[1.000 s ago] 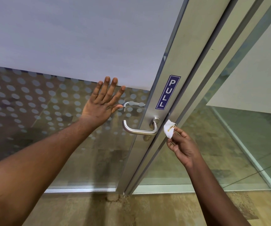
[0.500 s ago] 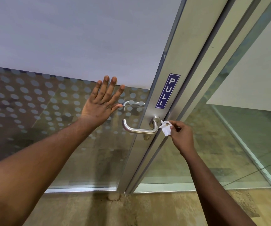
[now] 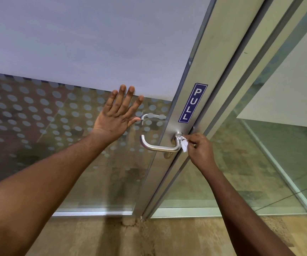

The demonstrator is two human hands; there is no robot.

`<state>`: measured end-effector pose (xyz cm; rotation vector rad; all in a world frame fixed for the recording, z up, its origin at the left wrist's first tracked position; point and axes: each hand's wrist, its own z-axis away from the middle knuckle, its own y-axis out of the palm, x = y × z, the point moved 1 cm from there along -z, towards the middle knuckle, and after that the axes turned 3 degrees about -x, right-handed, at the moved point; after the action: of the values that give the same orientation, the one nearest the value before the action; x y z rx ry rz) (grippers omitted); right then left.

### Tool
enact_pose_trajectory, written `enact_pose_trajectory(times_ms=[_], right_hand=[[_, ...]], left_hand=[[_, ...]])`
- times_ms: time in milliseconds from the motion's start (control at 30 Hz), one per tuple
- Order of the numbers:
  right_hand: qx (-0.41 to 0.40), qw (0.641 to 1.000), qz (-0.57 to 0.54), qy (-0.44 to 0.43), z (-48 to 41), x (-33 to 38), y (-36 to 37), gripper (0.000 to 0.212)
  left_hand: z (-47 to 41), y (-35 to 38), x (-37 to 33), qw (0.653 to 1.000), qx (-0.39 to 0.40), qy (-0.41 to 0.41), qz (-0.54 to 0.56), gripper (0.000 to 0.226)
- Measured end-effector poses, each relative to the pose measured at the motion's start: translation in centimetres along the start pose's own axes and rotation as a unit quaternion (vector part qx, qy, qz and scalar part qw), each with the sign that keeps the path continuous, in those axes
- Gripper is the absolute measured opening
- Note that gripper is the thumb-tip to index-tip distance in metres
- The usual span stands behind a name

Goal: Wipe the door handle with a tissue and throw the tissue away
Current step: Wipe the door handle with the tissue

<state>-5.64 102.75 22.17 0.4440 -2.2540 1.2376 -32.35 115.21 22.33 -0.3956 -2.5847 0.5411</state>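
A silver lever door handle (image 3: 158, 146) juts from the aluminium stile of a glass door. My right hand (image 3: 200, 150) pinches a small crumpled white tissue (image 3: 183, 143) and presses it against the handle's right end, near its base. My left hand (image 3: 117, 118) lies flat with fingers spread on the glass panel, just left of the handle and above it. A second handle (image 3: 149, 116) on the far side shows through the glass.
A blue PULL sticker (image 3: 192, 102) runs up the door stile (image 3: 200, 74) above the handle. The keyhole (image 3: 168, 155) sits below it. Frosted film and dots cover the glass (image 3: 38, 115). A fixed glass wall (image 3: 259, 163) stands to the right. Brown floor (image 3: 176, 237) lies below.
My right hand has carried the tissue up and left from beside the door frame onto the handle's right end. My left hand stays flat on the glass.
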Motion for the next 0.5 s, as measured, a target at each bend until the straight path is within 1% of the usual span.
enact_pose_trajectory(times_ms=[200,333,500], right_hand=[[-0.008,1.000,-0.012,0.013,0.3,0.0,0.3,0.026],[0.005,1.000,-0.013,0.001,0.9,0.6,0.4,0.028],[0.008,1.000,0.013,0.001,1.7,1.1,0.5,0.034]], left_hand=[[0.0,0.0,0.1,1.000,0.002,0.001,0.009,0.076],[0.0,-0.1,0.1,1.000,0.007,0.000,0.013,0.075],[0.0,-0.3,0.0,1.000,0.016,-0.004,0.019,0.074]])
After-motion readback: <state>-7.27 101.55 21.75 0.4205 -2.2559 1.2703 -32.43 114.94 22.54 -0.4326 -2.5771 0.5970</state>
